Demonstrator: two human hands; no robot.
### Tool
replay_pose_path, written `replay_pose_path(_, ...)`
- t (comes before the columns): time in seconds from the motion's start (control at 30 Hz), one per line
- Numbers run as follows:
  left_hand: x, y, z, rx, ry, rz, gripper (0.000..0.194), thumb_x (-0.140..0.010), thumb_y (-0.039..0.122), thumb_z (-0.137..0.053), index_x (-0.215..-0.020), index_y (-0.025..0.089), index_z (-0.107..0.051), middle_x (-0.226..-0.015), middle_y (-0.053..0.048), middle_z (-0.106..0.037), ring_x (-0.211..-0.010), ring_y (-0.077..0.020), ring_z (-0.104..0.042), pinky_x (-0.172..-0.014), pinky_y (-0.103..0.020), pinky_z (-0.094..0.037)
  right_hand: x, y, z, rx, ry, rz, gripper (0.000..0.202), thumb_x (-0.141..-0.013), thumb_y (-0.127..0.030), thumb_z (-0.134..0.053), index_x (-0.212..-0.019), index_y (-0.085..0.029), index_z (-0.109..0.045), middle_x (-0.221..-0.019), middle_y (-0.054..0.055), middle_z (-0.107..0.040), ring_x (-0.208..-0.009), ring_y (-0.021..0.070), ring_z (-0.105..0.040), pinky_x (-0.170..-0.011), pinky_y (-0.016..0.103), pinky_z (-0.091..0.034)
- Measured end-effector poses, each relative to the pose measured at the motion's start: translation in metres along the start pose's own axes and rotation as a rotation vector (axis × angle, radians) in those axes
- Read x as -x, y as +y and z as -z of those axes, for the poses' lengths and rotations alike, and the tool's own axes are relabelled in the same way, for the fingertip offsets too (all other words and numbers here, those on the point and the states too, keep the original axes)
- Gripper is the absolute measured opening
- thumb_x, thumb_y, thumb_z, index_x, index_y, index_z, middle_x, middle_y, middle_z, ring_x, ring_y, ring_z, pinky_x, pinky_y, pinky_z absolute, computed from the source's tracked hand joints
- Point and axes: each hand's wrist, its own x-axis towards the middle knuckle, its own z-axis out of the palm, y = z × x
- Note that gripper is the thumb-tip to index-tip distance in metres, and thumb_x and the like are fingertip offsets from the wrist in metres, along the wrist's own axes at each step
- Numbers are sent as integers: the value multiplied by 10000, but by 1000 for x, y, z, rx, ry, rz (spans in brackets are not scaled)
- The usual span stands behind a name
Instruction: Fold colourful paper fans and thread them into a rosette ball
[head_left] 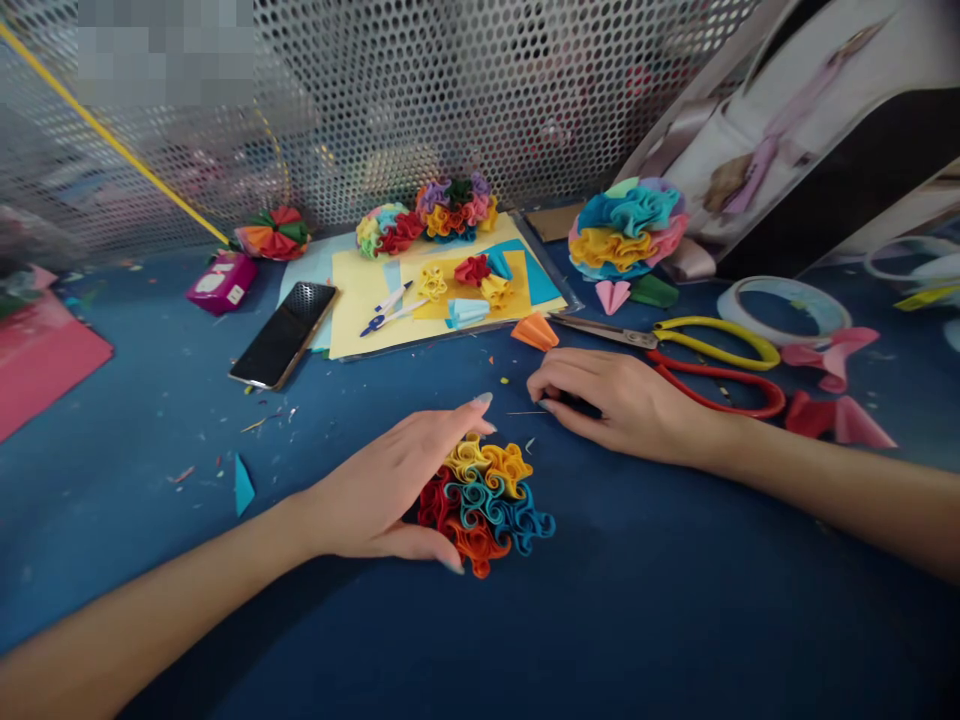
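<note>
My left hand curves round a cluster of curled paper flowers in yellow, teal, blue, orange and red. Its thumb lies along the near side and its fingers along the far side; the palm hides the cluster's left edge. My right hand is closed in a pinch on a thin needle that points left, just beyond the cluster. Whether thread runs from the needle cannot be made out. Close behind my right hand are an orange folded paper piece and scissors with one yellow and one red handle.
Yellow paper sheets carry small folded pieces and a compass. Beside them lie a phone and a purple packet. A paper flower ball, a tape roll and a perforated metal screen stand farther back.
</note>
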Motion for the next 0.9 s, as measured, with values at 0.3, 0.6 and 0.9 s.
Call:
replay_pose_path(0.3,3,1,-1,18,138,10,770,-1037,579,-481,-1674,280,-168,-1481,-155,-559,-1323,-302,-568,-1168,-425,-409,1,1,-1,-10,-5,-9,114,-1028,-171,-466,-1007,-223,-566,-955,47,-662,-870,193,-647,-773,301,-482)
replay_pose_path(0.6,3,4,1,-91,102,-16,650,-1058,564,-434,-1612,248,-306,-1493,-173,-555,-1373,-305,-539,-1153,-449,-450,2,-2,3,-72,-22,-2,86,-1041,-290,-551,-993,-229,-589,-979,48,-670,-879,196,-659,-774,317,-512)
replay_pose_path(0.9,2,6,0,-146,102,-62,713,-1038,658,-347,-1600,219,-344,-1465,-194,-573,-1379,-315,-533,-1151,-464,-464,1,6,0,88,162,-160,502,-1042,-274,-499,-1539,-275,-425,-1546,149,-514,-1468,357,-437,-1182,598,-374)
